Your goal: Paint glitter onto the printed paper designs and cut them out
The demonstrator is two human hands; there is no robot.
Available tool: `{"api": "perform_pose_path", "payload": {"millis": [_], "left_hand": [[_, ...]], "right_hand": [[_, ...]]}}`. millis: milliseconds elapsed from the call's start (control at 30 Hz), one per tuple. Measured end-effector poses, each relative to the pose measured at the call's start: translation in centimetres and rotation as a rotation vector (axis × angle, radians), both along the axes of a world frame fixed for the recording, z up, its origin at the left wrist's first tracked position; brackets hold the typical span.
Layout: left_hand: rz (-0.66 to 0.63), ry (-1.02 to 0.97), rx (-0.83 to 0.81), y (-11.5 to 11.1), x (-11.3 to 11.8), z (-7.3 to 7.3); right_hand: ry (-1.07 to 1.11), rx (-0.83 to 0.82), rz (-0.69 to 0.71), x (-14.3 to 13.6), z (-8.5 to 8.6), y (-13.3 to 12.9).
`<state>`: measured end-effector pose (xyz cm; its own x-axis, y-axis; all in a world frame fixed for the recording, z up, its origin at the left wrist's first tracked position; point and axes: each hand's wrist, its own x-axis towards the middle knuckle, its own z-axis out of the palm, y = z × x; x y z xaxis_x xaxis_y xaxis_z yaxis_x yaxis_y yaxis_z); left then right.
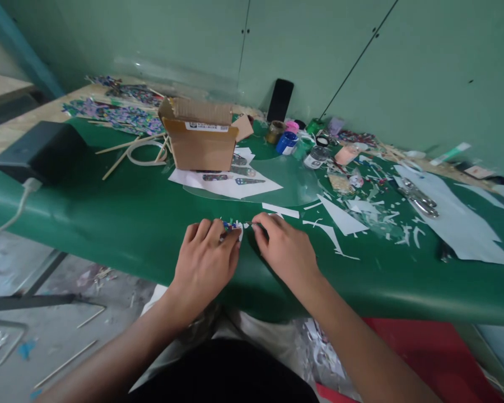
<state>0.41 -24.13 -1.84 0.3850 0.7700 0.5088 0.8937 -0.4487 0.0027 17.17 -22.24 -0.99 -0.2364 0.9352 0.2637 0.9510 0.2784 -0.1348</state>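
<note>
Near the front edge of the green-covered table [130, 224], my left hand [205, 252] pins down a small multicoloured patterned piece with a white edge [232, 226]. Its fingers are bent over the piece and cover most of it. From the right, my right hand [284, 240] pinches a thin metal tool [251, 223] whose tip points at the piece. The rest of this tool is hidden in the fingers, so I cannot tell its kind. White paper strips [280, 210] lie just beyond my right hand.
Behind the hands, an open cardboard box [204, 148] stands on white paper with patterned cut-outs [252, 181]. Paint jars [286, 143] and a leaning phone [280, 99] are at the back. Paper scraps [344, 215] and metal pliers-like tools [418, 197] lie right; a black box [42, 151] sits left.
</note>
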Motion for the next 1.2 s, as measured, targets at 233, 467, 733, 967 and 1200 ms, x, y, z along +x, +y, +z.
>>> {"api": "perform_pose_path", "payload": {"millis": [233, 467, 733, 967, 1200], "left_hand": [[0.029, -0.042, -0.022, -0.6, 0.5, -0.8], [0.088, 0.000, -0.041, -0.6, 1.1, -0.5], [0.077, -0.012, -0.021, -0.2, 0.8, -0.9], [0.076, -0.007, -0.020, -0.2, 0.8, -0.9], [0.078, 0.003, -0.030, -0.3, 0.7, -0.9]], "right_hand": [[-0.017, -0.069, -0.060, -1.4, 0.1, 0.1], [-0.008, -0.059, -0.041, -1.2, -0.1, 0.1], [-0.050, -0.034, 0.004, -1.4, -0.2, 0.7], [-0.110, -0.050, 0.004, -1.5, 0.1, 0.6], [-0.173, -0.017, 0.061, -1.1, 0.3, 0.6]]}}
